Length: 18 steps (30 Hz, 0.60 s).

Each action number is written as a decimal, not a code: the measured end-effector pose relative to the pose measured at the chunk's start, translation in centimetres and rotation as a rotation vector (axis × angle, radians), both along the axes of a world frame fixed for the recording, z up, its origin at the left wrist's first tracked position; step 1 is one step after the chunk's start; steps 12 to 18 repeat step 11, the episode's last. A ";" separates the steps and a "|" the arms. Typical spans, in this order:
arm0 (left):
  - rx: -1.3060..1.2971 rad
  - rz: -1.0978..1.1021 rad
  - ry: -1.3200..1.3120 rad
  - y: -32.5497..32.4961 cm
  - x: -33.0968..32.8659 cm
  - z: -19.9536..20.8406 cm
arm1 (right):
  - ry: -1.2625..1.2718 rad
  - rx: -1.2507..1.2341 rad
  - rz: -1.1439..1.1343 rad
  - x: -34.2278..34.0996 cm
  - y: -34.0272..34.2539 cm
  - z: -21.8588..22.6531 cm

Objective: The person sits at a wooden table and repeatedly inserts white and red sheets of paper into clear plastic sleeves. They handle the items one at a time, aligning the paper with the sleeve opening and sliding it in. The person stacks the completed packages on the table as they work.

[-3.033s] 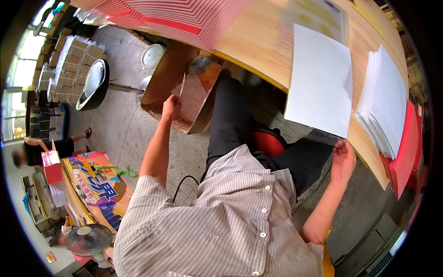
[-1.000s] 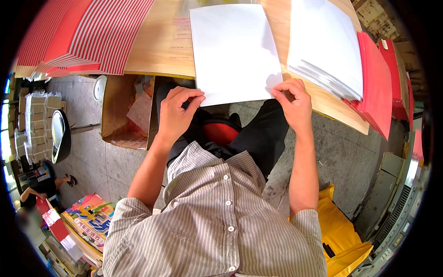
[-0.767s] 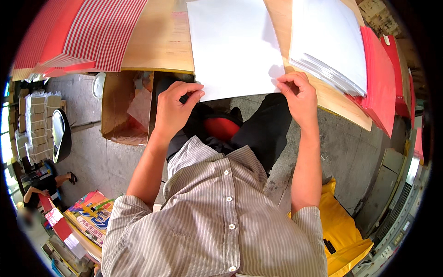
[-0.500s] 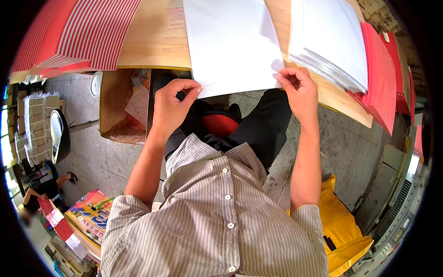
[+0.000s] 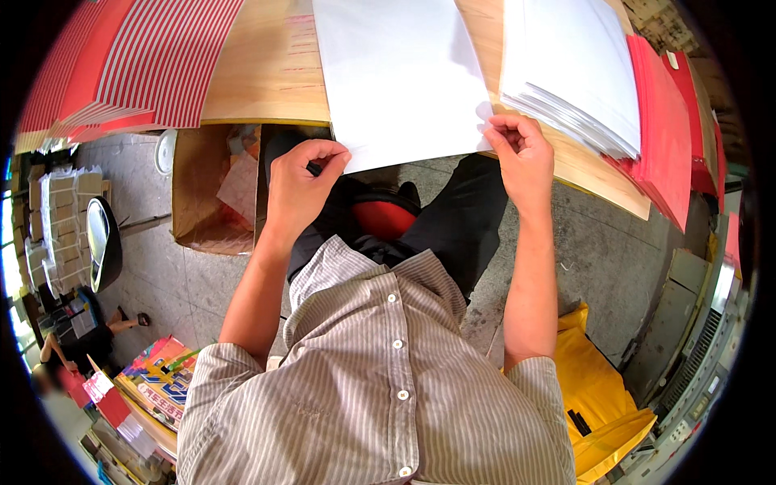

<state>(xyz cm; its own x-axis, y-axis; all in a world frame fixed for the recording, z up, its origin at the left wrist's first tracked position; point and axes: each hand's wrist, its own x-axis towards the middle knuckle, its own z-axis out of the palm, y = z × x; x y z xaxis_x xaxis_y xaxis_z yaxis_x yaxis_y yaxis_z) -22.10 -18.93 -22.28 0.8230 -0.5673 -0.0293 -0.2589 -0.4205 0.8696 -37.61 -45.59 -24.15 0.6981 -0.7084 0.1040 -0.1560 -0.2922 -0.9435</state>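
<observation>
Where both hands (image 5: 404, 166) pinch, the white sheet (image 5: 400, 77) hangs.

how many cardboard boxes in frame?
1: an open brown cardboard box on the grey floor under the wooden table's edge, just left of the person's left hand. The table may hide others.

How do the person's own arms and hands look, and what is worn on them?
Both forearms are bare; the left hand and right hand wear no gloves, and no rings or watch show. Short sleeves of a grey-and-white striped button shirt end above the elbows.
</observation>
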 end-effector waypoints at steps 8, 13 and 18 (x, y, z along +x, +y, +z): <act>-0.055 0.002 -0.015 0.2 0.1 -0.8 | 0.051 -0.182 -0.096 0.3 1.3 0.6; -0.051 0.011 0.028 0.1 0.1 -0.8 | 0.068 -0.202 -0.117 0.4 1.5 0.6; -0.051 0.011 0.028 0.1 0.1 -0.8 | 0.068 -0.202 -0.117 0.4 1.5 0.6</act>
